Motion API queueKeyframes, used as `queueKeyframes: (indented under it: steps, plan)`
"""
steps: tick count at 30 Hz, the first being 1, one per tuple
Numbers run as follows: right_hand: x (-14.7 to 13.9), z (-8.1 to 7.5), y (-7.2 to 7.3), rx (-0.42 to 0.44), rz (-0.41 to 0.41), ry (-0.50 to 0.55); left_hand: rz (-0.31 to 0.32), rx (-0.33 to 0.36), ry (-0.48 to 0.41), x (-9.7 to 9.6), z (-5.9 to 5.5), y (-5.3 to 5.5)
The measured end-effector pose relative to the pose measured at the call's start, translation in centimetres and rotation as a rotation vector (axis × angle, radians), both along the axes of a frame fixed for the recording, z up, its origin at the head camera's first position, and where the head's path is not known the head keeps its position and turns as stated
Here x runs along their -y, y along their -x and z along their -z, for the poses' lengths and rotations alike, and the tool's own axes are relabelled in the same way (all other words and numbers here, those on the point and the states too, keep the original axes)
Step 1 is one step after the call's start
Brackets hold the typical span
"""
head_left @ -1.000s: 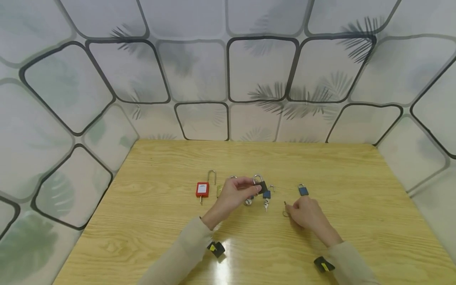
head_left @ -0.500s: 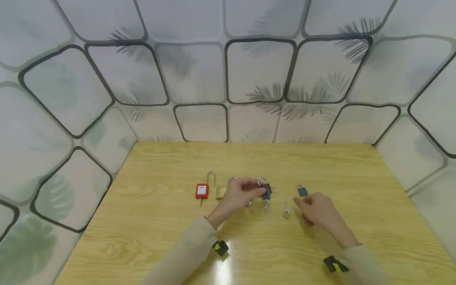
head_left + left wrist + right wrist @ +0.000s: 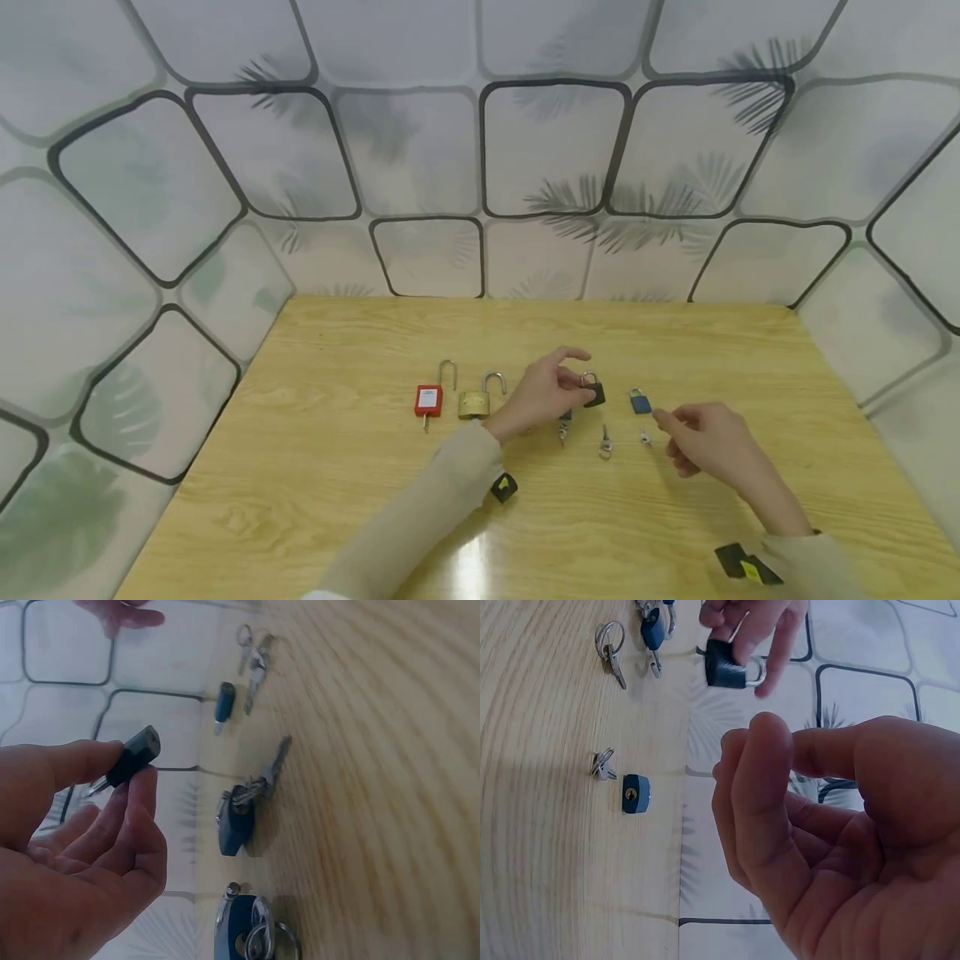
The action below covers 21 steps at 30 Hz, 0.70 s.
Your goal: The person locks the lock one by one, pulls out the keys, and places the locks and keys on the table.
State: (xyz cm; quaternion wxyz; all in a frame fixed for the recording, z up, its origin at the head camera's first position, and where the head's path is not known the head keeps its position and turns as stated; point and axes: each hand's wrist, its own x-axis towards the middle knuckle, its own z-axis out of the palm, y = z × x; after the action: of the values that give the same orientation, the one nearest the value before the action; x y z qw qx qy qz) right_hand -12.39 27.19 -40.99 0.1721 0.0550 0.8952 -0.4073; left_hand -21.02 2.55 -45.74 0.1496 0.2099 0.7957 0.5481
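Observation:
My left hand pinches a small black padlock by its body, lifted over the table. In the left wrist view the padlock sits between thumb and fingers. My right hand holds nothing; its fingers are loosely bent in the right wrist view. Near its fingertips lie a closed blue padlock and a small set of keys. Another set of keys lies just below the black padlock. A blue padlock with keys in it lies below the left hand, partly hidden in the head view.
To the left stand a red padlock with a white label and a brass padlock, both with raised shackles. One more blue padlock with rings shows in the left wrist view. A patterned wall backs the wooden table.
My right hand has let go of the keys in the middle and moved right. My left hand has carried the black padlock to the right, uncovering the brass padlock.

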Motion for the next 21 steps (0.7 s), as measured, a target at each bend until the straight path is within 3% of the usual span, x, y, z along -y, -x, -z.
queueKeyframes:
  steps: [10,16,21]
  plan:
    - [-0.5,-0.1,-0.2,-0.001,-0.001,-0.030,0.178,-0.194,0.365,-3.0,1.1,2.6]
    - [-1.0,-0.3,-0.4,0.008,0.028,-0.014,0.267,-0.301,0.496,-3.8,1.4,3.0]
    - [-1.3,-0.5,-0.1,-0.009,0.027,-0.019,0.287,-0.400,0.545,-4.1,1.5,3.4]
